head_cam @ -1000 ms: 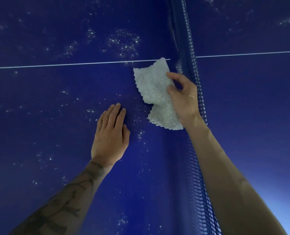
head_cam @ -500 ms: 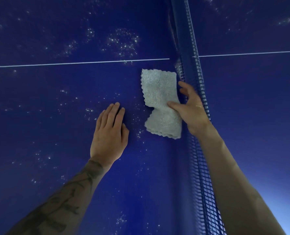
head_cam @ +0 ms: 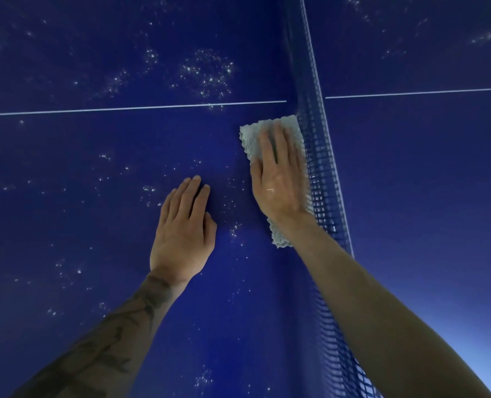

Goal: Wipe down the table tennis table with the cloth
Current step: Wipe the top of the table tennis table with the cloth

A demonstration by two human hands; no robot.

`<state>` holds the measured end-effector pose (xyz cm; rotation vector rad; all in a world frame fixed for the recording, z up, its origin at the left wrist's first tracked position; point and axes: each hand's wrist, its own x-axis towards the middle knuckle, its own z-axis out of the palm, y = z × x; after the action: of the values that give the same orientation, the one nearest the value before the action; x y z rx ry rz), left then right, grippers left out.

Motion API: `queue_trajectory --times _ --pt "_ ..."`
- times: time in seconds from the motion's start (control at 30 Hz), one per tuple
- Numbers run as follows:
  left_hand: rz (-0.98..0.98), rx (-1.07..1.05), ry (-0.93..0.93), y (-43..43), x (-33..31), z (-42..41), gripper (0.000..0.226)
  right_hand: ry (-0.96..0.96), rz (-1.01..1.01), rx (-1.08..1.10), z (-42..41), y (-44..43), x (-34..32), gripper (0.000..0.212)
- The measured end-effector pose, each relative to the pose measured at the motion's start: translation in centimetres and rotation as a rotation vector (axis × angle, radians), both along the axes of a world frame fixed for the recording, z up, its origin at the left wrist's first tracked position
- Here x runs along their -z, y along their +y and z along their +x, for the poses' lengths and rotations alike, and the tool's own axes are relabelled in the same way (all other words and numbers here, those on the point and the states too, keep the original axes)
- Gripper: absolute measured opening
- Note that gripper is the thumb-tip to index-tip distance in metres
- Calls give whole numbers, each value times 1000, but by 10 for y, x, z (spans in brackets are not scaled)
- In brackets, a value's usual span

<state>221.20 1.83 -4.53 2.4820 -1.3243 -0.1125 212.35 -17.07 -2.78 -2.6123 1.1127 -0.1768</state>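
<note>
- My right hand (head_cam: 278,179) lay flat on the cloth (head_cam: 252,139), fingers straight and together, pressing it onto the table (head_cam: 94,156) (no pinch, no curl, only the palm's weight).
- The cloth sat close against the foot of the net (head_cam: 321,156), just short of the white line (head_cam: 123,109), at about 1 o'clock from the middle of my view. Its edges showed past my fingertips at 12 o'clock and beside my wrist at 6 o'clock.
- My left hand (head_cam: 184,225) rested palm down on the bare table at 8 o'clock from the cloth, near it but apart. Its fingers were straight and held nothing.
- Done, as I judged it: very little. Only the narrow strip beside the net, toward 6 o'clock from the cloth, looked free of marks.
- Left to do: white specks (head_cam: 206,73) dotted most of the surface. The thickest cluster lay beyond the line at 11 o'clock, with more at 9 o'clock, at 7 o'clock and between my 2 hands.
- Beyond the net, toward 3 o'clock, faint marks showed near 1 o'clock, so I judged that side unwiped too.
- I put the job near its start, with most of the wiping ahead.
</note>
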Motion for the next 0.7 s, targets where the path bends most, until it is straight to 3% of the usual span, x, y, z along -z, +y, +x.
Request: queue_trajectory --times 0.4,0.57,0.7 --pt "-2 36 -47 1 9 1 49 16 103 120 22 -60 10 59" --pt "0 31 -47 1 10 1 49 -12 69 -79 10 -40 9 56" --pt "14 36 -57 1 9 2 49 -149 179 77 10 -63 3 44"
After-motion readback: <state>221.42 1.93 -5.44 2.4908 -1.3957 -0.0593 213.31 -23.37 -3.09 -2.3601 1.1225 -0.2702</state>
